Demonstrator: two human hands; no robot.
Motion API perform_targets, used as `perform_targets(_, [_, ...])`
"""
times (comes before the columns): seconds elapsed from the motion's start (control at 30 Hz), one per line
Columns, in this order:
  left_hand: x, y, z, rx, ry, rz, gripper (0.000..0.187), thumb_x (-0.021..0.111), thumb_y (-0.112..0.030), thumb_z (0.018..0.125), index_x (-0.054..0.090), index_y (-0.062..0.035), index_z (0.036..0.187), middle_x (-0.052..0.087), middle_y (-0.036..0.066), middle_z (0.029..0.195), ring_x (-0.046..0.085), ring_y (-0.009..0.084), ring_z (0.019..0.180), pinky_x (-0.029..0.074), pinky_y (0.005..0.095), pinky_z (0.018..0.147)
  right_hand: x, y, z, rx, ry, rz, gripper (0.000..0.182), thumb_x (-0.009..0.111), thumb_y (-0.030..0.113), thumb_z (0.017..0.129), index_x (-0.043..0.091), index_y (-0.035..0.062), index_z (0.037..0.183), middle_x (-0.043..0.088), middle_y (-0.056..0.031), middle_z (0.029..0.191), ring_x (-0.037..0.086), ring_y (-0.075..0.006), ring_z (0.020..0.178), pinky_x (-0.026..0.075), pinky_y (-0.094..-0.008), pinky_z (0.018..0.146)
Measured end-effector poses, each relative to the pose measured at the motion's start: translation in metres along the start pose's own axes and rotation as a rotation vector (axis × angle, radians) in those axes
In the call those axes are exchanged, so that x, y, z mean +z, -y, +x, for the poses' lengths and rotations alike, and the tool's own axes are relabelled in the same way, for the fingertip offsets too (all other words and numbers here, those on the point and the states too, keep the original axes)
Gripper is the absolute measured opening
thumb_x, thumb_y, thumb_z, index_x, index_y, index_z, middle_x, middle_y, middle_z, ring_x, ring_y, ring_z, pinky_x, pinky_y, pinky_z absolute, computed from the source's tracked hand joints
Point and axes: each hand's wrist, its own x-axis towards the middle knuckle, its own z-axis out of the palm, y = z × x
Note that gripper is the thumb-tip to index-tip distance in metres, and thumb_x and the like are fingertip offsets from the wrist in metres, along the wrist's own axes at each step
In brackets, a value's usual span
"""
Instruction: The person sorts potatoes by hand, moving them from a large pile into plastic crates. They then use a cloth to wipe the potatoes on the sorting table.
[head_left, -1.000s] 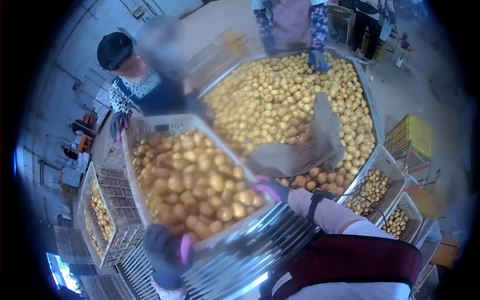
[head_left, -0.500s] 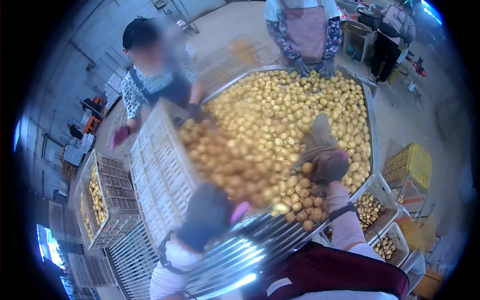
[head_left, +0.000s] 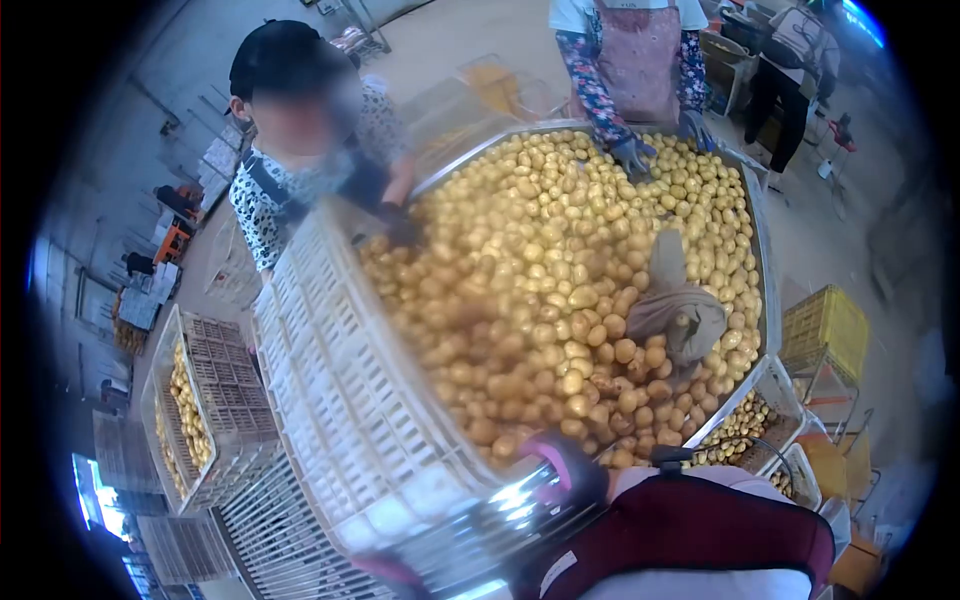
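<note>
A white slatted plastic crate point(head_left: 350, 400) stands tipped on its side, its open side towards a heap of round yellow-brown produce point(head_left: 560, 250) that looks like potatoes. Low in the view, my left hand point(head_left: 390, 570), in a pink-and-dark glove, is at the crate's near bottom edge, with its fingers closed there and partly hidden. My right hand point(head_left: 568, 472), gloved alike, is just right of the crate's near corner, by the heap's front edge. Motion smears its fingers. A grey-brown cloth point(head_left: 690, 318) lies on the heap, apart from my hands.
A metal-rimmed table point(head_left: 768, 270) holds the heap. A co-worker point(head_left: 270, 200) at left has a gloved hand point(head_left: 400, 225) by the crate's far end; another's gloved hands point(head_left: 632, 155) touch the produce opposite. Rollers point(head_left: 270, 520) and a filled crate point(head_left: 240, 390) are left, a yellow crate point(head_left: 825, 330) right.
My right hand has drawn back from the cloth towards me, leaving it on the heap. My left hand has moved down along the crate. The crate's near end has come closer; more produce lies in front.
</note>
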Motion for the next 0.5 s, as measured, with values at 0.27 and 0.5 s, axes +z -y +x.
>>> perform_targets(0.27, [0.026,-0.07,-0.01,0.177,0.103,0.1,0.084,0.058,-0.056,0.093,0.036,0.003,0.149,0.036,0.023,0.151,0.034,0.0359,0.143,0.031,0.0501,0.114,0.016,0.042,0.019,0.06,-0.079,0.701,0.027,0.064,0.006,0.075,0.064,0.0005,0.102,0.066,-0.0113,0.095,0.064,-0.0265,0.086,0.052,-0.0377,0.079])
perform_targets(0.5, [0.041,-0.176,0.041,0.373,0.309,0.139,0.083,0.059,-0.055,0.094,0.036,0.0023,0.149,0.035,0.022,0.153,0.032,0.0358,0.144,0.03,0.0505,0.115,-0.019,0.045,-0.042,0.901,0.677,-0.435,0.039,0.061,0.043,0.088,0.073,0.0069,0.097,0.073,-0.0136,0.091,0.07,-0.033,0.078,0.057,-0.0439,0.069])
